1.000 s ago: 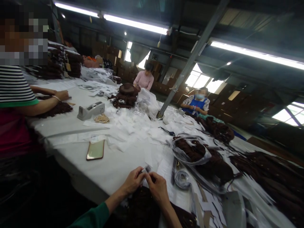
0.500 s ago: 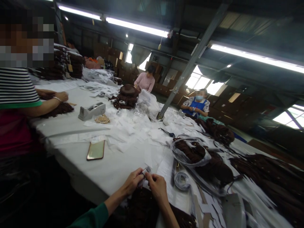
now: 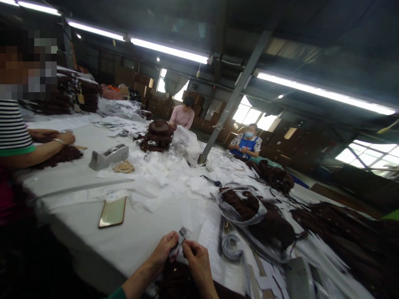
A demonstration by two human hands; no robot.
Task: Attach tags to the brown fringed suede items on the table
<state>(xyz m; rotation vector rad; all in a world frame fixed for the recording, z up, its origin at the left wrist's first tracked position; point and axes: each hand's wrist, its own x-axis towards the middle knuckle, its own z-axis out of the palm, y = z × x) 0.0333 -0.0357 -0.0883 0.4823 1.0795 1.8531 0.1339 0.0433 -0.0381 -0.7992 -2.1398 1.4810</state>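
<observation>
At the table's near edge, my left hand (image 3: pixel 166 248) is closed on a small grey-and-white strip (image 3: pixel 181 234), whose end sticks up past the fingertips. My right hand (image 3: pixel 197 258) is closed in a pinch at the strip's lower right side. Below both hands hangs dark brown fabric (image 3: pixel 177 277) with a few small shiny spots; its lower part runs out of view. What the fingers cover of the strip is hidden.
A phone (image 3: pixel 112 212) lies to the left, behind it a tape dispenser (image 3: pixel 109 156). White paper pieces (image 3: pixel 168 176) cover the middle. Right are a brown bundle (image 3: pixel 271 222), a clear roll (image 3: pixel 232 246) and another dispenser (image 3: pixel 299 279). Co-workers are around the table.
The view has shifted, so the table's things sit lower and further left. The strip now stands more upright between my hands, which stay close together.
</observation>
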